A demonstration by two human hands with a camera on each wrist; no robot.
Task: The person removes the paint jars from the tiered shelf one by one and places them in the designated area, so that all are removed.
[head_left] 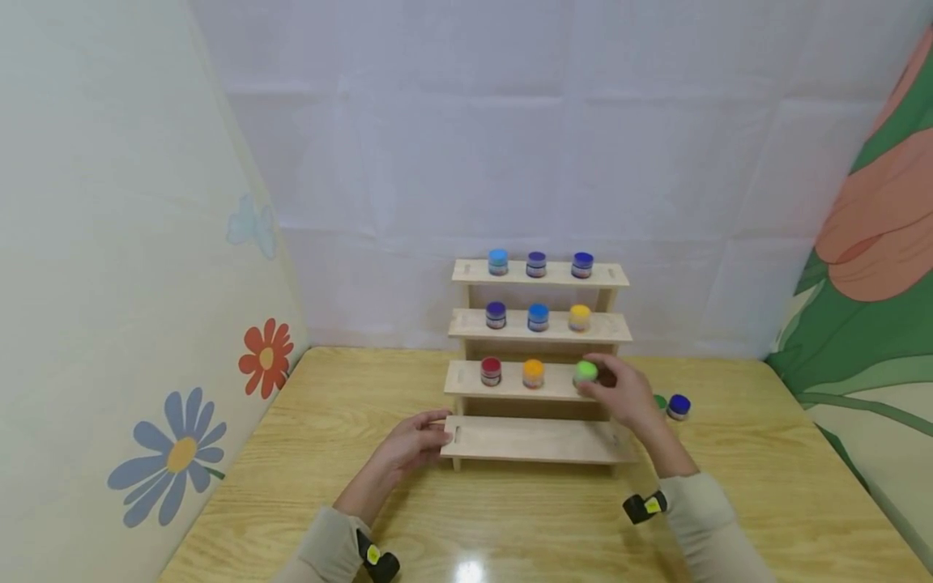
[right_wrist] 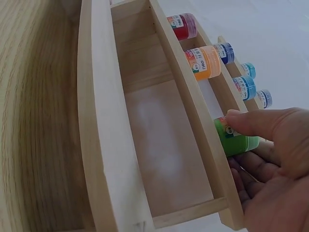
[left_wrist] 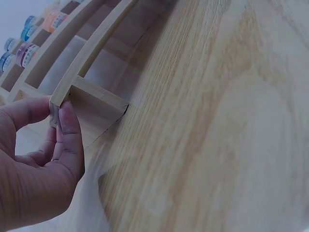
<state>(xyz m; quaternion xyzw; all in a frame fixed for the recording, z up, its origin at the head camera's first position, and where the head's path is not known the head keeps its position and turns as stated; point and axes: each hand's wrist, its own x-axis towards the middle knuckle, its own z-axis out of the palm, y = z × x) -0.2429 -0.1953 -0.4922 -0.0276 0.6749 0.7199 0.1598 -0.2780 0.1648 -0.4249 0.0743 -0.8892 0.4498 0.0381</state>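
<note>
A stepped wooden display rack (head_left: 535, 440) stands on the table. My right hand (head_left: 628, 394) grips a light green paint jar (head_left: 585, 372) at the right end of its third tier from the top; in the right wrist view the thumb lies across the jar's label (right_wrist: 234, 135). On the same tier are a red paint jar (head_left: 492, 372) and an orange paint jar (head_left: 534, 373). With thumb and fingers, my left hand (head_left: 411, 444) pinches the left end of the lowest board, seen closely in the left wrist view (left_wrist: 58, 99). No jar stands on that board.
The top tier carries a light blue jar (head_left: 498, 262) and two dark blue ones. A purple jar (head_left: 496, 315), a blue jar (head_left: 538, 317) and a yellow jar (head_left: 579, 317) occupy the second tier. Right of the rack, a green jar (head_left: 660, 402) and a dark blue jar (head_left: 679, 406) rest on the table.
</note>
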